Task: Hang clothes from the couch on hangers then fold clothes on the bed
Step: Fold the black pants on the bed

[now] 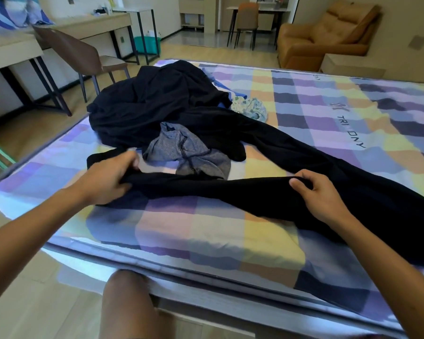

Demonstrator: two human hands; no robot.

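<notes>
A pair of long black trousers (230, 192) lies stretched across the checked bed (206, 236). My left hand (108, 178) grips the fabric at its left end, fingers curled round a fold. My right hand (316, 194) pinches the same black cloth further right, thumb on top. Behind them lies a crumpled grey garment (181, 150). A heap of black clothing (157, 101) is piled at the far left of the bed, and a small pale floral piece (250, 107) lies beside it.
A brown chair (78, 57) and desks (15, 52) stand left of the bed. An orange armchair (328, 35) sits at the back right, with a table and chair (247, 20) behind. My knee (127, 304) is against the bed's front edge.
</notes>
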